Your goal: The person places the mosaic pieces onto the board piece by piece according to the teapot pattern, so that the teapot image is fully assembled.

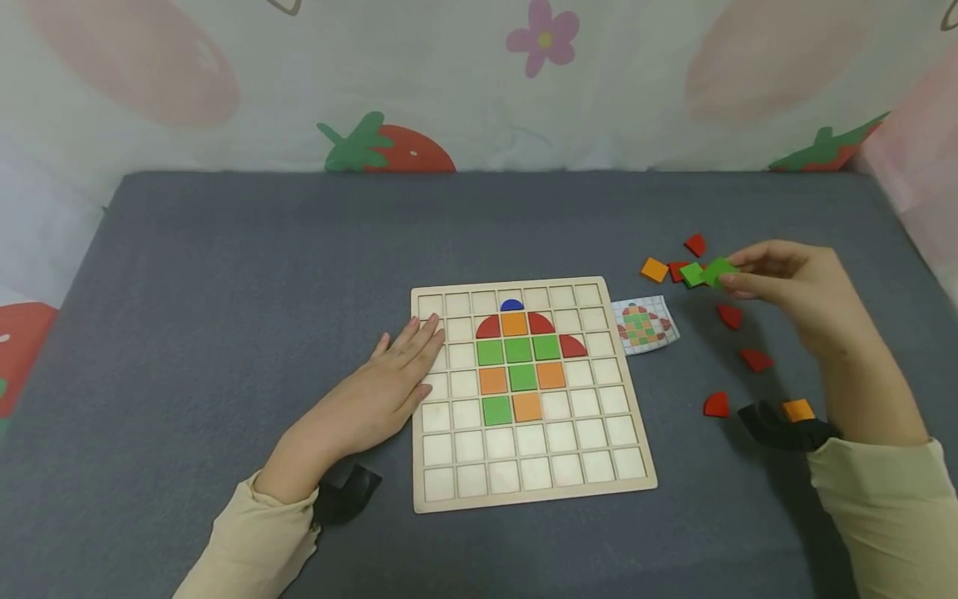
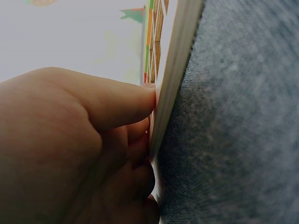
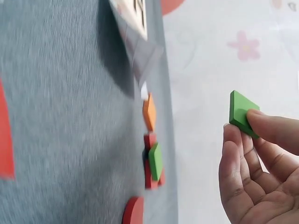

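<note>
At left of centre on the grey, cloth-textured surface (image 1: 239,274), the left grip (image 1: 385,393), fingers extended, rests on the left edge of a pale wooden board (image 1: 535,467) gridded with square cells. Beside its right edge: a curled paper card (image 1: 645,324), then red wedges (image 1: 717,405). At upper right, the right grip (image 1: 797,291) pinches a smooth green square (image 1: 718,271), equal-sided, lacking a long axis; the board lies to its lower left.

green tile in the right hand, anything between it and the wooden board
Nothing visible blocks it. The right hand holds the green tile above the table; only loose pieces and the pattern card lie lower, between it and the wooden board.
</note>
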Tool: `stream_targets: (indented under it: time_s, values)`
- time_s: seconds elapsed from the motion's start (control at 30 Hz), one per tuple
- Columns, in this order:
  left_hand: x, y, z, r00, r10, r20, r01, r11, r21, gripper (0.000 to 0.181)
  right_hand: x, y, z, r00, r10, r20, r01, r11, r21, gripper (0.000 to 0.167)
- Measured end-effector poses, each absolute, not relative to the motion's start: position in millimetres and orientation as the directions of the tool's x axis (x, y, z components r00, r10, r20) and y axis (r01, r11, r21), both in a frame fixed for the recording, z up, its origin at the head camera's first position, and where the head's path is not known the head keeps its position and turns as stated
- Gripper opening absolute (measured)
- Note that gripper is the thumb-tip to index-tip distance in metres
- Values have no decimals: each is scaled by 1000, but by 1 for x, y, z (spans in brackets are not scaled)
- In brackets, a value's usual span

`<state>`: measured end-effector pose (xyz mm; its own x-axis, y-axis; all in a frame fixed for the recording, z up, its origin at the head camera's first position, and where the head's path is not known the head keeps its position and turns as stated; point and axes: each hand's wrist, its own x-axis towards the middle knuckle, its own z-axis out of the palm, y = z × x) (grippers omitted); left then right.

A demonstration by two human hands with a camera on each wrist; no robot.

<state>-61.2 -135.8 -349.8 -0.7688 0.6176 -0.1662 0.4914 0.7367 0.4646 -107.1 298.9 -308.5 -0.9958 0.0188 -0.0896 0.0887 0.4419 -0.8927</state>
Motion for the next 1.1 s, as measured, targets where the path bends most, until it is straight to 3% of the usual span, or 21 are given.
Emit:
stream_targets:
  time_s: [0.47,0.8,1.1]
  values:
    - [-62,-135,-351,-766,623,-158,499,732,465,58,-91,259,-302,-981,-128,-149,57,539,-840,16]
    - [-63,-135,-352,-759,631,-162,505,727,466,58,-82,230,-310,-943,-266,-201,47,490,-870,20]
    - [-62,-136,-351,-763,624,-168,493,729,474,58,-75,201,-321,-881,-394,-262,46,479,-877,13]
